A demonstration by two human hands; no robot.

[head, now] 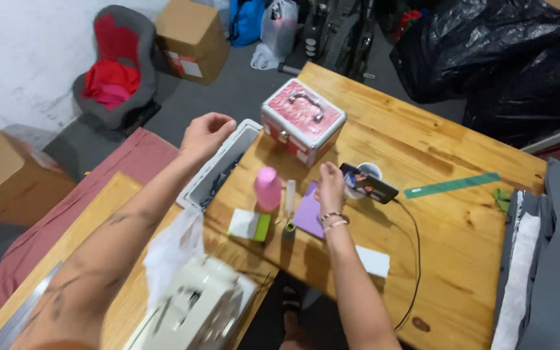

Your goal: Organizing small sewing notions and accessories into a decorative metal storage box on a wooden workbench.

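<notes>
Nearest the camera sits a white sewing machine (192, 308) at the table's (461, 259) near-left corner. Right hand (329, 188), fingers curled loosely with nothing clearly gripped, rests on a purple sheet (307, 217) mid-table; it looks thin, light and floppy, best lifted by an edge. Left hand (206, 133), half closed and empty, hovers over a white tray (218, 165) at the left edge. Cluttered storage room.
</notes>
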